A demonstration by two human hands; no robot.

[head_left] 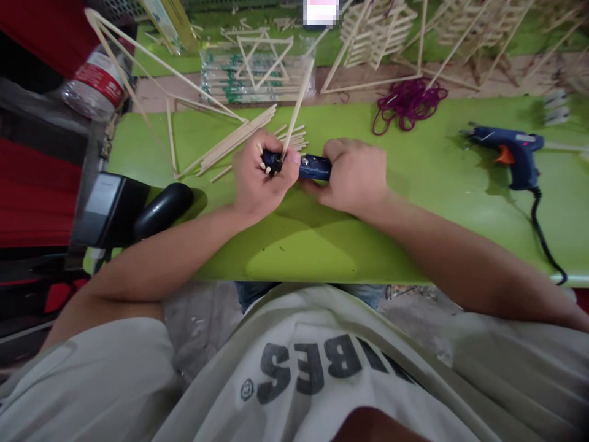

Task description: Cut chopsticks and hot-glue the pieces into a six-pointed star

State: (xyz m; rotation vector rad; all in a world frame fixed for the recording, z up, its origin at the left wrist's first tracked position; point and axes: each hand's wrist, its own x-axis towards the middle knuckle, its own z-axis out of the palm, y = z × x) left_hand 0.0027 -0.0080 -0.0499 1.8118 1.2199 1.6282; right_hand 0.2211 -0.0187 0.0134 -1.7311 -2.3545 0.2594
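Note:
My left hand (257, 184) is closed around several thin wooden sticks (265, 169), whose pale ends show beside the thumb. One longer stick (297, 110) rises from between its thumb and fingers, slanting up and away. My right hand (356, 175) grips a dark blue pliers-like tool (315, 167) with a metal pivot. The tool's far end reaches the left hand at the foot of the long stick; its jaws are partly hidden by the left fingers. Loose wooden sticks (237, 142) lie on the green table just beyond my hands.
A blue glue gun (518, 150) with its cord lies at right. Purple string (409, 104) is bundled beyond my hands. Stick frames (377, 31) stand at the back, near a plastic pack of sticks (216, 73). At left are a black case (163, 209) and a bottle (99, 83).

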